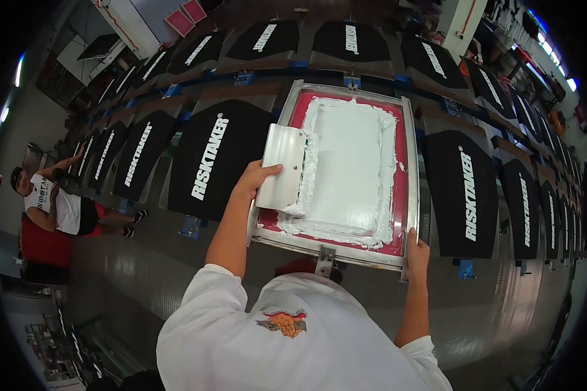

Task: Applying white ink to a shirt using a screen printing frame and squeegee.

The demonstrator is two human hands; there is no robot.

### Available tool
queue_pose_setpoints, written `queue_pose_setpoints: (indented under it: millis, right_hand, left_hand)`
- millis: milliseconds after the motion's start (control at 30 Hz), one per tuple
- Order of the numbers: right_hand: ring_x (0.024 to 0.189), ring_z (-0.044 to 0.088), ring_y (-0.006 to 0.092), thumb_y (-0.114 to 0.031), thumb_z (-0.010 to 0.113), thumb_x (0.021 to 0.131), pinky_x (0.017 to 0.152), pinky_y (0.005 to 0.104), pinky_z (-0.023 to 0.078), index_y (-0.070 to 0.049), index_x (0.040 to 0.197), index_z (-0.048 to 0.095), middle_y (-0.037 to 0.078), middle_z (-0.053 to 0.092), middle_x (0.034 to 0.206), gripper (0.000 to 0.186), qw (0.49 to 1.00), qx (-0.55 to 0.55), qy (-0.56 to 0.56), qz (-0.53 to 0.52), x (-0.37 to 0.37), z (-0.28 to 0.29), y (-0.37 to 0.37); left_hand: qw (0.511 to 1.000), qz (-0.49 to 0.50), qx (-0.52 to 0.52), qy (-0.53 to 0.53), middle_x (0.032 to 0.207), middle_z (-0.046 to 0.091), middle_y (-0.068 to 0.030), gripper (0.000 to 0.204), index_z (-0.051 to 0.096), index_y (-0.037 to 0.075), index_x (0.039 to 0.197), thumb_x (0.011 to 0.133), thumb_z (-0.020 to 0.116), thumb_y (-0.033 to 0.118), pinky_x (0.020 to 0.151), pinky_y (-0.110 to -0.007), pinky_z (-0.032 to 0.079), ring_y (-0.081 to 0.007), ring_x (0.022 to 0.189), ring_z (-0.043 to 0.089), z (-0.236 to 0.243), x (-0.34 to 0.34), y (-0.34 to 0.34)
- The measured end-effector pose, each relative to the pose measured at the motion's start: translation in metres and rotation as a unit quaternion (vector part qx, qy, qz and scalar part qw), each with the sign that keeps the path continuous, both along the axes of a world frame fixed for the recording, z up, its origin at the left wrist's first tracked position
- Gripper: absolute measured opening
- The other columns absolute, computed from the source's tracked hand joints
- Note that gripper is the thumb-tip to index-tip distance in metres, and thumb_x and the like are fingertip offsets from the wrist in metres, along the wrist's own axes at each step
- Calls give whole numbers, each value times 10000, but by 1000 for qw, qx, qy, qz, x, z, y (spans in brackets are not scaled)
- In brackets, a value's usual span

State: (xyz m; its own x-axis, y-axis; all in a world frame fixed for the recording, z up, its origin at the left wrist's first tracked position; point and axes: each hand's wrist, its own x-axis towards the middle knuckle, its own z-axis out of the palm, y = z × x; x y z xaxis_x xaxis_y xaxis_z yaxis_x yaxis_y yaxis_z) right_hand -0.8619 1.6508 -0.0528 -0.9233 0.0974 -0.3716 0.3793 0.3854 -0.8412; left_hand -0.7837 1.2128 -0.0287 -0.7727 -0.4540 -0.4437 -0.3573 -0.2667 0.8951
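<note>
Currently, left hand point(257, 180) is clamped on the metal squeegee point(280, 156), thumb on top, other fingers hidden | squeegee: at left side of the screen frame point(410, 163), edge touching white ink point(349, 163) | right hand point(418, 257): touches frame's right rail point(413, 199) near lower corner; whether fingers clamp, I cannot tell.

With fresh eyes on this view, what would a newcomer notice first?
Probably the framed screen in the centre, its red surface thickly coated with white ink. At its left side, the left hand holds a silver squeegee; the right hand touches the frame's lower right edge. Black pieces with white lettering lie in rows around it.
</note>
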Motion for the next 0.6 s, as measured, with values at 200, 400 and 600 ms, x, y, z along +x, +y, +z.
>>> queue_pose_setpoints:
  millis: [200,400,600]
  right_hand:
    - [785,572,182,-489,585,849,727,331,458,102,956,627,156,645,856,601,999,41,-8,7,-27,-22,-7]
    - [822,551,302,-317,603,865,789,366,438,40,1068,575,176,595,878,412,959,178,200,89,-16,-23,14]
    - [829,608,141,-225,638,843,736,319,486,12,883,641,123,644,825,241,931,-131,-209,269,78,4,-15]
  left_hand:
    - [1000,10,10,23,952,657,-166,419,582,-68,1075,752,739,147,730,-369,532,-249,819,658,-38,-9,-4]
    - [998,-28,-53,-16,968,655,-179,382,582,-85,1080,769,709,98,700,-410,553,-257,812,667,2,-8,8]
    - [911,-205,-353,-62,992,662,-187,527,626,11,1099,635,783,206,782,-334,498,-244,885,654,33,-106,-2]
